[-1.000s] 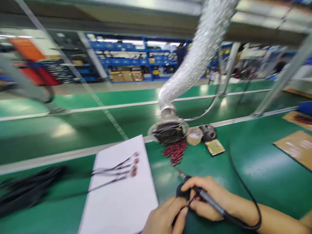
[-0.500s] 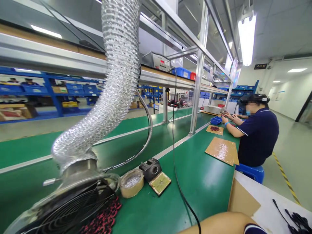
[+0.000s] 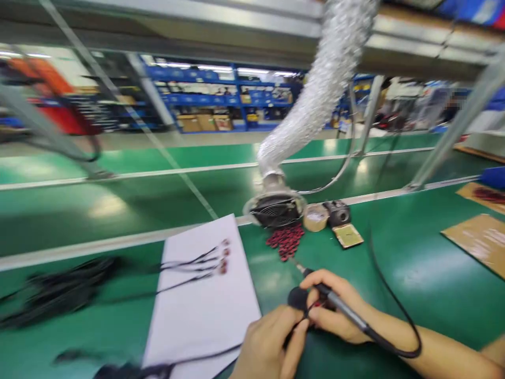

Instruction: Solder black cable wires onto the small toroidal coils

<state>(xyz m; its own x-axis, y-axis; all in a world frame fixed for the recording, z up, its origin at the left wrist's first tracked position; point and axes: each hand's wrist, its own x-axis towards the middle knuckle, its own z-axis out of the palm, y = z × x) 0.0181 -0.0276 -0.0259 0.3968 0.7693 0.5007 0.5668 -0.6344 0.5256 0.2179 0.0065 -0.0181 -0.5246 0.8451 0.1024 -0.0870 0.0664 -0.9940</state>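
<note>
My right hand point(image 3: 337, 308) is closed round a black soldering iron point(image 3: 339, 305), whose tip points up-left toward a heap of small red parts point(image 3: 284, 241). My left hand point(image 3: 270, 345) pinches a thin black wire close to a small round black part point(image 3: 298, 298), right by the iron. The iron's black cord point(image 3: 394, 300) loops over my right forearm. The picture is smeared by motion.
A white sheet point(image 3: 205, 300) at the left carries several black leads with brown ends point(image 3: 223, 258). A tangle of black cables point(image 3: 63, 292) lies further left. A silver duct with a fan grille point(image 3: 276, 208), a tape roll point(image 3: 315, 217), an iron stand with sponge point(image 3: 343, 226) and cardboard point(image 3: 481, 239) sit on the green bench.
Half a second ago the view looked right along the bench at a seated co-worker; now it is back on my hands, which hold the iron and wire much as one second ago.
</note>
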